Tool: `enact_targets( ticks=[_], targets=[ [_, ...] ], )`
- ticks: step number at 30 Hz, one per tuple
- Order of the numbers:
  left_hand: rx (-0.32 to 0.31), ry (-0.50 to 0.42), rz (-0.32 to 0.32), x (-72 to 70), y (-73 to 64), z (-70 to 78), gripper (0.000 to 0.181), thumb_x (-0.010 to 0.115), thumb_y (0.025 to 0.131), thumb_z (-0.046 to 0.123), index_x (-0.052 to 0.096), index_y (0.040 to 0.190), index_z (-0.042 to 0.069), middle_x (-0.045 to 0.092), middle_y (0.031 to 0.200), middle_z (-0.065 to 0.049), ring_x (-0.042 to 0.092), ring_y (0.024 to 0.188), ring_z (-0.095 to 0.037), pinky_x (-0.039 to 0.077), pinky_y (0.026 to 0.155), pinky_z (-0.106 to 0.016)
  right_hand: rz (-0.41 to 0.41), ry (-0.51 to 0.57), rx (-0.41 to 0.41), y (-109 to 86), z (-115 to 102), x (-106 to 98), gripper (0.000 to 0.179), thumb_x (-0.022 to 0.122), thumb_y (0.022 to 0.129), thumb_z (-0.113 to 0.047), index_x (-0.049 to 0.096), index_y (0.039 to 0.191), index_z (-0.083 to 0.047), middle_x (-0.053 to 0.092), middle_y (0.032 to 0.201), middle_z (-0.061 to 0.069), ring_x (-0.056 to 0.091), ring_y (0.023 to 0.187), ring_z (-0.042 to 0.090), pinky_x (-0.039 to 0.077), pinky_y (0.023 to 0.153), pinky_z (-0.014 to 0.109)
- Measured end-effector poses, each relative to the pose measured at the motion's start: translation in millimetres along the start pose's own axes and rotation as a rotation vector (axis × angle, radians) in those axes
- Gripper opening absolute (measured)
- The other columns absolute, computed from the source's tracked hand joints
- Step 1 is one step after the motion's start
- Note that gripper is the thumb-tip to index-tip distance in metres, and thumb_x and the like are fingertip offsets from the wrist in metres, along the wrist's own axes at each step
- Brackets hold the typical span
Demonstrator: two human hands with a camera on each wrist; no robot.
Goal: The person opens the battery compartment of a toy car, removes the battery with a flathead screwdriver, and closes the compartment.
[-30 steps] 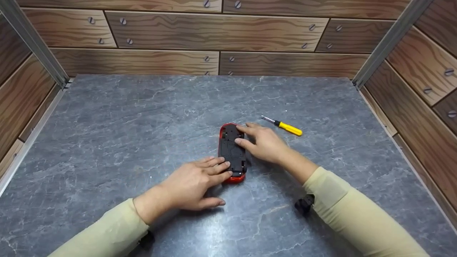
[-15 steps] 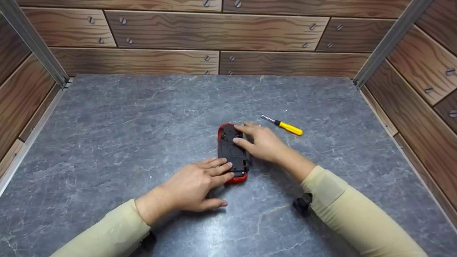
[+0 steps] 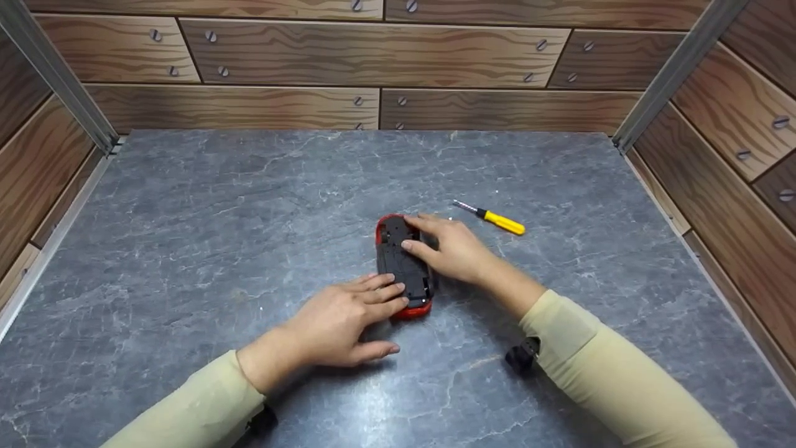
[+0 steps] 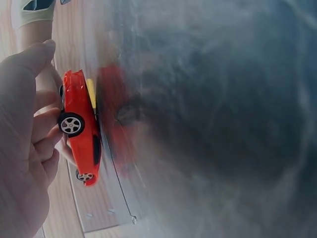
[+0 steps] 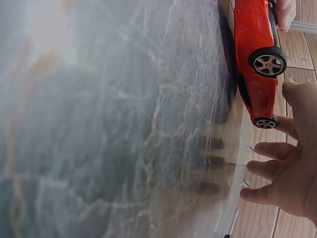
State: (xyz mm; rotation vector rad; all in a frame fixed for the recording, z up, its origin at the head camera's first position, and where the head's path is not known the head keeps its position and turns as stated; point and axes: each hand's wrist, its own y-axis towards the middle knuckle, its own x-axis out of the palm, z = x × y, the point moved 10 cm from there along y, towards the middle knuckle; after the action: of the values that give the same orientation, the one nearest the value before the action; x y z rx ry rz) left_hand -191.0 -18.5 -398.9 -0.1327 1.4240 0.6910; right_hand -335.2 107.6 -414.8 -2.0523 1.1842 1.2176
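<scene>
A red toy car [image 3: 403, 267] lies upside down on the table, its black underside facing up. In both wrist views the red body [image 4: 81, 106] and spoked wheels [image 5: 268, 65] show from the side. The left hand [image 3: 339, 320] rests its straight fingers on the car's near end, thumb held apart over the table. At the far end, the right hand [image 3: 454, 249] touches the underside with thumb and index finger. Its other fingers spread out beside the car in the right wrist view. Just beyond the right hand lies a screwdriver [image 3: 491, 218] with a yellow handle.
The grey marbled table [image 3: 217, 218] is bounded by wood-patterned panels [image 3: 280, 53] at the back and sides. Metal posts [image 3: 681, 78] stand at the back corners. A dark wrist device [image 3: 522, 356] sits under the right sleeve.
The car has turned slightly, its far end shifting left and its near end a little right. Both hands have moved slightly with it, staying on the car. The screwdriver lies as before.
</scene>
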Motion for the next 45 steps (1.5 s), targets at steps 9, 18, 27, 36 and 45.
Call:
enact_targets(
  ticks=[9,18,27,36,45],
  targets=[
    [-0.254,-0.187,0.085,-6.8,3.0,-36.5,0.070,0.066,0.101,0.055,0.057,0.153,0.009,0.053,0.157,-0.012,0.046,0.148,-0.034,0.039,0.119,-0.052,0.066,0.048,-0.065,-10.0,-5,-12,0.059,0.063,0.106,-0.044,0.055,0.156,-0.014,0.058,0.154,0.008,0.053,0.143,0.030,0.039,0.121,0.049],
    [-0.439,-0.414,0.212,-8.7,1.7,-86.1,0.074,0.079,0.096,0.044,0.054,0.154,0.006,0.055,0.155,-0.010,0.051,0.144,-0.034,0.038,0.121,-0.049,0.107,0.106,-0.069,-18.7,-3,-20,0.056,0.072,0.102,-0.039,0.061,0.151,-0.014,0.062,0.149,0.009,0.056,0.140,0.031,0.043,0.118,0.051],
    [-0.582,-0.586,0.133,9.4,0.4,-113.7,0.079,0.083,0.093,0.043,0.050,0.159,0.013,0.054,0.156,-0.006,0.049,0.146,-0.027,0.036,0.123,-0.046,0.102,0.175,-0.035,-19.9,4,-18,0.054,0.078,0.098,-0.036,0.065,0.147,-0.016,0.064,0.148,0.005,0.056,0.140,0.028,0.044,0.118,0.050],
    [-0.589,-0.654,0.088,19.6,2.2,-119.4,0.081,0.085,0.090,0.042,0.051,0.158,0.013,0.055,0.156,-0.007,0.049,0.146,-0.027,0.034,0.124,-0.045,0.094,0.162,-0.077,-18.7,2,-15,0.053,0.081,0.096,-0.036,0.069,0.142,-0.014,0.063,0.148,0.013,0.057,0.139,0.033,0.041,0.119,0.052],
    [-0.586,-0.690,0.084,24.0,2.5,-120.9,0.079,0.087,0.090,0.039,0.054,0.157,0.013,0.059,0.152,-0.007,0.051,0.143,-0.022,0.037,0.122,-0.043,0.044,0.158,-0.078,-18.7,0,-8,0.055,0.081,0.095,-0.038,0.068,0.144,-0.016,0.062,0.149,0.014,0.056,0.140,0.034,0.039,0.120,0.053]
  ],
)
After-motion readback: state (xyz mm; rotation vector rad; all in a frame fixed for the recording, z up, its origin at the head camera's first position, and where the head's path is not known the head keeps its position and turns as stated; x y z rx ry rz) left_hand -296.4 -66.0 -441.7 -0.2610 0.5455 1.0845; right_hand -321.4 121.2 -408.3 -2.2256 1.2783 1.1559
